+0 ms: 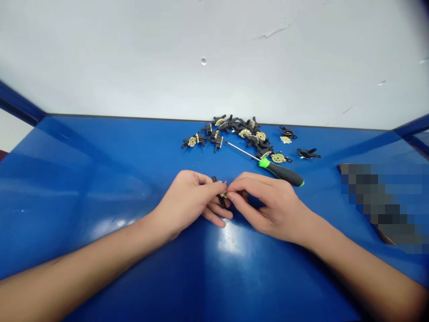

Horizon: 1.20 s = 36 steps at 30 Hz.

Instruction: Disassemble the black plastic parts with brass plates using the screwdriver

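Note:
My left hand [194, 197] grips a small black plastic part [222, 202] with a pale yellow metal plate on it, thumb on top and fingers beneath. Close against it, my right hand [264, 201] pinches with thumb and forefinger at the plate's edge. Whatever lies between those right fingertips is too small to make out. Just beyond my hands lies a screwdriver [283, 173] with a black and green handle, its thin shaft pointing to the upper left.
Several similar black parts with yellowish plates [246, 133] lie in a loose pile near the back wall [134, 58]. One black part [309, 153] sits apart on the right. A blurred-out dark object [378, 205] rests at the right of the blue table [100, 179].

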Each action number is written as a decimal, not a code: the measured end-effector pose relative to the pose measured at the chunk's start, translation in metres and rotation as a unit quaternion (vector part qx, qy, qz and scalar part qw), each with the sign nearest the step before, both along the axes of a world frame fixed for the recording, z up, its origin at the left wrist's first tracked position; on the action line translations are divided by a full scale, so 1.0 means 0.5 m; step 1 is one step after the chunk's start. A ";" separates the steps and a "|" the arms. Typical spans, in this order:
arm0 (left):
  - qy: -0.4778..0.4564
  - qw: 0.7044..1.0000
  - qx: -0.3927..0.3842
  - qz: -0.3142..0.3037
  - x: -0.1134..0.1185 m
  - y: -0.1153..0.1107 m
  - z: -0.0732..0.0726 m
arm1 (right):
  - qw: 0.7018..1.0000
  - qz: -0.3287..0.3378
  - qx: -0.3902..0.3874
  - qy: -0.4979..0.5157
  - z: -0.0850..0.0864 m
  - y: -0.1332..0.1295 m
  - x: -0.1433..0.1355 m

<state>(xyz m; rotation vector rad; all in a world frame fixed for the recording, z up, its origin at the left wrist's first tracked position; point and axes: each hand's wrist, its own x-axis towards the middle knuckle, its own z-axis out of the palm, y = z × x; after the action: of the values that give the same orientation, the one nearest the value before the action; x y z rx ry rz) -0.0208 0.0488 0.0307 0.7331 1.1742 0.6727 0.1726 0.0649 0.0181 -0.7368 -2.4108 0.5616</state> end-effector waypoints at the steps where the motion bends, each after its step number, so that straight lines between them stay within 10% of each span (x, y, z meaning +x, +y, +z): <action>1: -0.004 1.000 -0.008 -0.014 -0.001 0.002 0.001 | 1.000 0.002 -0.027 0.001 0.004 0.001 0.000; 18: -0.018 0.998 -0.029 -0.052 -0.003 -0.004 -0.010 | 0.997 -0.001 -0.068 0.043 0.015 -0.007 0.009; 36: -0.004 0.996 -0.033 -0.077 0.001 -0.006 -0.004 | 0.983 0.087 0.135 -0.092 0.012 -0.008 0.032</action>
<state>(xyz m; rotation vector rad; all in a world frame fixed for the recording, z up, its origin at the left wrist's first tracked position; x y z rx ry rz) -0.0203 0.0457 0.0289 0.7550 1.1143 0.5051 0.1887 0.0608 0.0242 -0.4816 -2.6702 0.2324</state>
